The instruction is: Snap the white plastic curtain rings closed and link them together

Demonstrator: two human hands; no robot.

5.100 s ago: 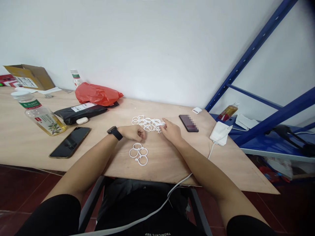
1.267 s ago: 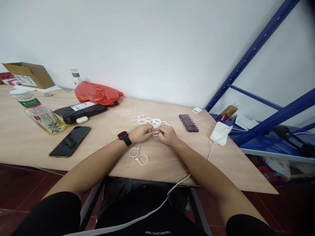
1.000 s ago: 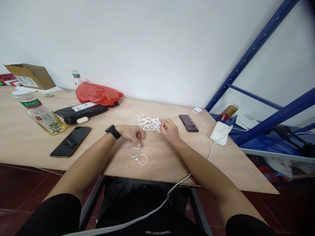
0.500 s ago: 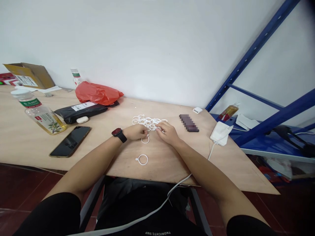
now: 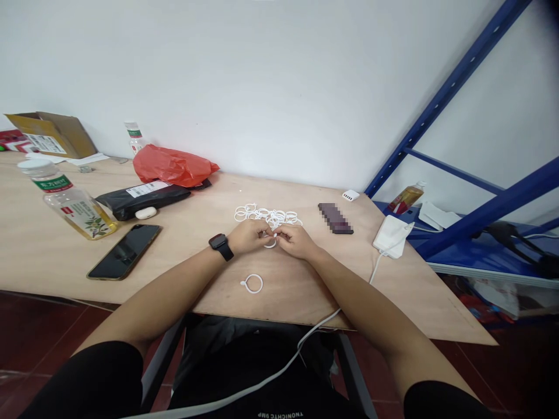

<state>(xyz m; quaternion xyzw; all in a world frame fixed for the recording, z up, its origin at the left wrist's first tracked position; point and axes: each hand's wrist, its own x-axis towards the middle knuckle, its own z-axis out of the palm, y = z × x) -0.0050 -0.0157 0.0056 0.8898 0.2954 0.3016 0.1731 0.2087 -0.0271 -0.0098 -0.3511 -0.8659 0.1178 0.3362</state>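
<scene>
My left hand [image 5: 250, 237], with a black watch [image 5: 220, 246] on the wrist, is closed in a pinch on a white plastic curtain ring [image 5: 271, 246]. From the other side my right hand [image 5: 298, 241] pinches at the ring's small knob-like end, its fingertips almost meeting those of my left. Fingers hide much of this ring. Just beyond both hands lies a loose pile of similar white rings [image 5: 264, 213]. One separate ring [image 5: 262, 283] with a small end piece rests nearer the table's front edge.
On the left are a phone [image 5: 124, 251], a drink bottle [image 5: 78, 209], a white case [image 5: 145, 213], a black package [image 5: 131, 198] and a red bag [image 5: 170, 164]. To the right lie a pixelated dark object [image 5: 335, 219] and a white power bank [image 5: 390, 237] with a cable [image 5: 376, 270].
My left hand has moved right with its ring, towards my right hand. My right hand has left the pile's edge and now pinches at that ring. The separate ring has stayed put.
</scene>
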